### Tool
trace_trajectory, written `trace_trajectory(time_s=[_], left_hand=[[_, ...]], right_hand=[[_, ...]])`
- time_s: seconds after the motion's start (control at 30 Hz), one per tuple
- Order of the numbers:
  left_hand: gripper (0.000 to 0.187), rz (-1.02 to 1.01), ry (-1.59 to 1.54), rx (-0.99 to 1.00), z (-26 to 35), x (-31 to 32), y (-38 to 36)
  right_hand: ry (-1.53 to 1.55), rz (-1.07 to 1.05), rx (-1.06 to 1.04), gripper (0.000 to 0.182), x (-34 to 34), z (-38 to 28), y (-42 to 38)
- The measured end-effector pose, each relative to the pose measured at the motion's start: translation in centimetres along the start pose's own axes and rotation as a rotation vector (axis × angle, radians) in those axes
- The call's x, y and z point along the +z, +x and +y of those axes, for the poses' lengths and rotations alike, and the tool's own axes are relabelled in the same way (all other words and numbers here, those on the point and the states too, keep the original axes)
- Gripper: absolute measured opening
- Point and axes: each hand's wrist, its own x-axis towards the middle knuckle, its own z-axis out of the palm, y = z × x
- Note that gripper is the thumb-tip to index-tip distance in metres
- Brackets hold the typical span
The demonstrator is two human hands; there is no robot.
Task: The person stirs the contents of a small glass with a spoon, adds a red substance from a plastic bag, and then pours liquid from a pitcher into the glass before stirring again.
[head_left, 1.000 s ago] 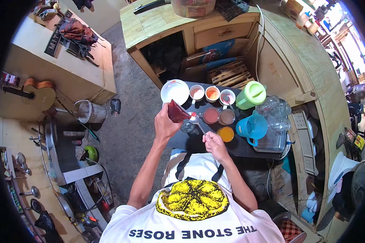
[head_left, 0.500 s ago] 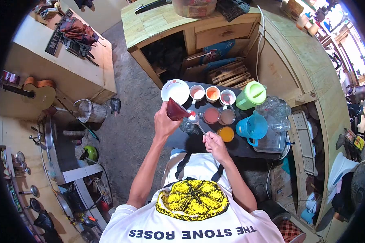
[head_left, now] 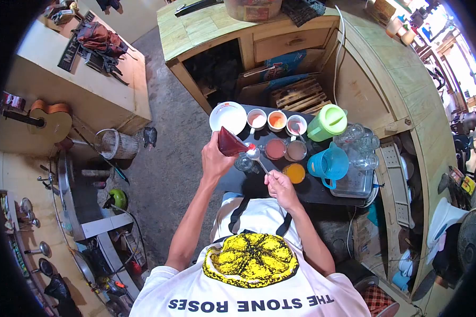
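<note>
My left hand [head_left: 216, 159] grips a dark red squeeze pouch [head_left: 230, 142], tilted so that its red-and-white spout end points right. Under that spout sits the bowl of a metal spoon [head_left: 254, 155], its handle pinched in my right hand [head_left: 281, 188]. Whether anything lies in the spoon is too small to tell. Below the pouch stands a clear glass mug [head_left: 244, 162]. Close by are a glass of pinkish-red drink [head_left: 275, 150], a glass of brownish drink [head_left: 295, 151] and a glass of orange drink [head_left: 294, 173].
Behind the glasses stand a white bowl [head_left: 228, 118] and white cups [head_left: 276, 121] holding coloured contents. On the dark table's right are a green lidded pitcher [head_left: 328, 122], a blue jug [head_left: 328, 163], upturned glasses [head_left: 360, 145] and a clear tray [head_left: 350, 188]. A wooden cabinet [head_left: 365, 87] borders the table.
Both hands stay almost in place. The spoon has risen very slightly towards the pouch's spout.
</note>
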Motion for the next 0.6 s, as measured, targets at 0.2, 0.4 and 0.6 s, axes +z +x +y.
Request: trace_trajectory(time_s=[0.2, 0.4, 0.6], left_hand=[[0.056, 0.042, -0.008, 0.022, -0.28, 0.07, 0.14], [0.054, 0.05, -0.003, 0.011, -0.03, -0.14, 0.43], [0.055, 0.043, -0.009, 0.009, -0.58, -0.21, 0.62]], right_hand=[[0.005, -0.001, -0.003, 0.023, 0.04, 0.05, 0.22], [0.012, -0.004, 0.004, 0.023, 0.05, 0.29, 0.66], [0.003, -0.008, -0.003, 0.023, 0.17, 0.34, 0.93]])
